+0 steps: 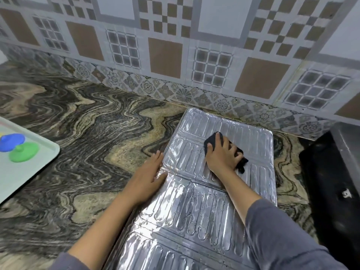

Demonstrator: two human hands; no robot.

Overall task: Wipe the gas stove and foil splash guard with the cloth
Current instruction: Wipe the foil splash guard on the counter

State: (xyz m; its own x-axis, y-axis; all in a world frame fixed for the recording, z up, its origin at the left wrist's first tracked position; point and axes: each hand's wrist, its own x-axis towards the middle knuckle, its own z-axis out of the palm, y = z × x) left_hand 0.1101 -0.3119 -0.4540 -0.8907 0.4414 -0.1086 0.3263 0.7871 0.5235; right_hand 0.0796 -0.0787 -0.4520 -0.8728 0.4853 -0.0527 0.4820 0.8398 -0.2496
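Note:
The foil splash guard (194, 207) lies flat on the marbled counter, a ribbed silver sheet folded into panels, running from the wall toward me. My right hand (222, 154) presses a dark cloth (211, 142) onto its far panel; the cloth shows beyond my fingers and at the right of my palm. My left hand (150, 176) lies flat with fingers spread on the guard's left edge, at a fold line, holding nothing. The black gas stove (331, 182) stands at the right edge of the view, only partly visible.
A pale tray (29, 172) at the left edge carries a blue lid (11, 142) and a green lid (23, 152). The swirled stone counter (87, 133) spreads between tray and guard. A patterned tile wall (175, 55) rises behind.

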